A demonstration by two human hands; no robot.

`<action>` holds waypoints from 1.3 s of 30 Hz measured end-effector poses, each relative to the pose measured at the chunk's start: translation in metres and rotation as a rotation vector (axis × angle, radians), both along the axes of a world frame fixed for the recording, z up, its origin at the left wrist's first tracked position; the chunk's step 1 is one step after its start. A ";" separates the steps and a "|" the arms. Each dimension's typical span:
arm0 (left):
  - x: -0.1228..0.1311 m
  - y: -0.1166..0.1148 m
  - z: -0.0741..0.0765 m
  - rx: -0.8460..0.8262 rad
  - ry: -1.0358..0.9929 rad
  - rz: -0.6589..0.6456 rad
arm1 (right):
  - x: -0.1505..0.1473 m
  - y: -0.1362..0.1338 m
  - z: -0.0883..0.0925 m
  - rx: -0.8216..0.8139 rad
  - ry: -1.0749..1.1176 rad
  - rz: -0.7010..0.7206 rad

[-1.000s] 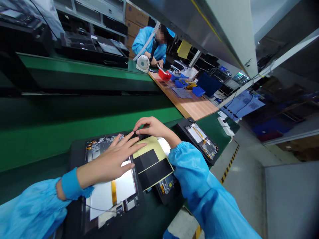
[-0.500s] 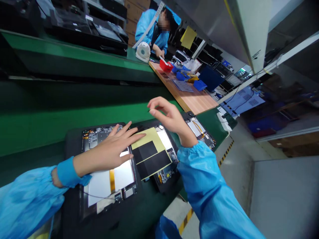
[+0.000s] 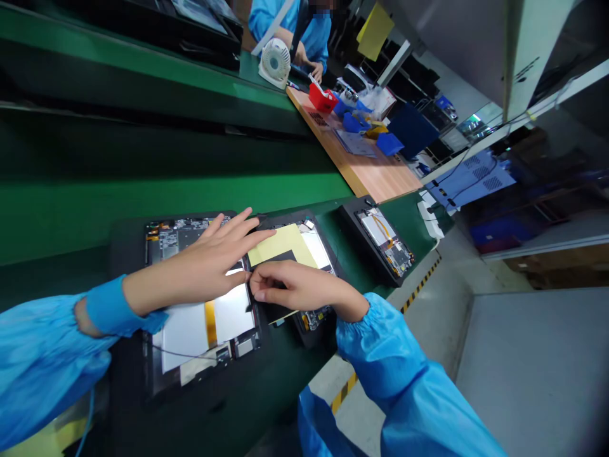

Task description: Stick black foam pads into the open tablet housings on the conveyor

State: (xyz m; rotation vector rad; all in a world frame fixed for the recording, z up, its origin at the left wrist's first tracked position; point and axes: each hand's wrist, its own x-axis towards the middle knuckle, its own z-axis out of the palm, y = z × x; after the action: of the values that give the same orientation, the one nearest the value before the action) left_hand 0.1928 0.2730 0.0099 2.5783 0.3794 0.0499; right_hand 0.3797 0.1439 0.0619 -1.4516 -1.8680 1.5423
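My left hand [image 3: 216, 257] lies flat, fingers spread, on an opened tablet [image 3: 195, 298] with white battery cells and a bare circuit board. Its fingertips reach the edge of a yellow sheet [image 3: 283, 244] carrying black patches. That sheet rests on a second opened tablet [image 3: 316, 251] just to the right. My right hand [image 3: 297, 287] lies over the sheet's near part, fingers drawn together in a pinch at its left edge, close to my left thumb. What the fingers pinch is hidden.
A third opened tablet [image 3: 383, 238] in a black tray sits further right on the green conveyor [image 3: 118, 203]. Beyond are a wooden bench [image 3: 371, 181] with blue and red bins [image 3: 321, 100], a white fan [image 3: 273, 62], and a co-worker in a blue coat [image 3: 285, 22].
My right hand was at the sheet's far edge, rose into the air, and has now come down on the sheet's near left part. My left hand stayed flat on the tablet.
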 end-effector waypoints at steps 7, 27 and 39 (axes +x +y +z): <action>0.000 0.002 -0.003 -0.010 -0.037 -0.007 | -0.004 -0.004 -0.005 0.127 -0.027 -0.067; 0.003 0.004 0.001 -0.010 -0.018 0.037 | -0.009 -0.005 -0.021 0.377 -0.163 -0.051; 0.002 0.003 -0.006 -0.016 -0.036 0.052 | -0.019 -0.008 -0.024 0.307 -0.091 -0.224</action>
State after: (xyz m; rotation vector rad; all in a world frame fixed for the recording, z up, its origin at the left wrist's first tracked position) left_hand 0.1952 0.2762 0.0034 2.5476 0.4316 0.1113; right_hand 0.3606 0.1355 0.0381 -1.5434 -1.8219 1.0513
